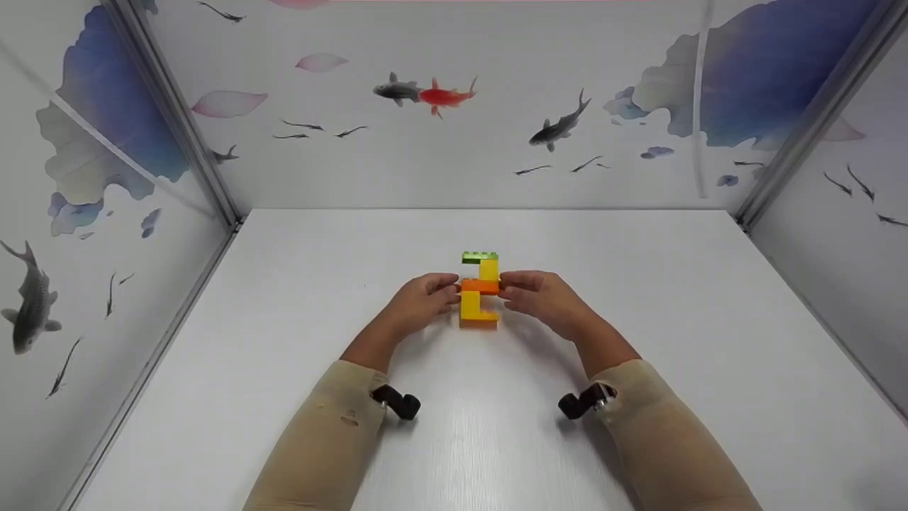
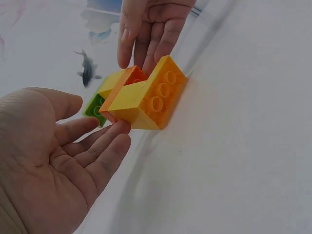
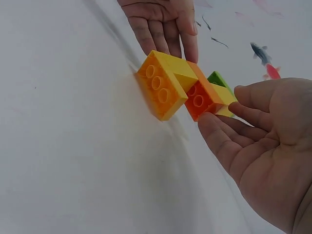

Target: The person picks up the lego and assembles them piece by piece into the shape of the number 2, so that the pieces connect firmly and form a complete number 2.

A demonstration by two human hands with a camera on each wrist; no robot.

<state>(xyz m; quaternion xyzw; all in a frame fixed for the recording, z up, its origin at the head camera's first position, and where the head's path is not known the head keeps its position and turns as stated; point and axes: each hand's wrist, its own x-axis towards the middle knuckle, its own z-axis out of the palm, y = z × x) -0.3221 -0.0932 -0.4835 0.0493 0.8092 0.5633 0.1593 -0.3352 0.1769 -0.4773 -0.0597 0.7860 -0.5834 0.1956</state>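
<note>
A model of joined toy building bricks (image 1: 471, 305) lies between my hands on the table, in a zigzag. From its far end it runs green brick (image 1: 480, 257), yellow, orange brick (image 1: 479, 287), then yellow at the near end. The hollow underside of the near yellow brick (image 3: 157, 83) faces me, showing round tubes. My left hand (image 1: 424, 301) is at the model's left side, fingers nearly straight, fingertips against the bricks around the orange one. My right hand (image 1: 543, 298) mirrors it on the right, loosely extended fingertips at the orange brick's end. Neither hand's fingers wrap around the model.
The white table (image 1: 284, 426) spreads around both arms. A back wall (image 1: 461, 156) and side walls printed with fish and petals enclose it, with metal posts (image 1: 177, 106) at the corners. A black camera mount (image 1: 401, 403) sticks out from each sleeved wrist.
</note>
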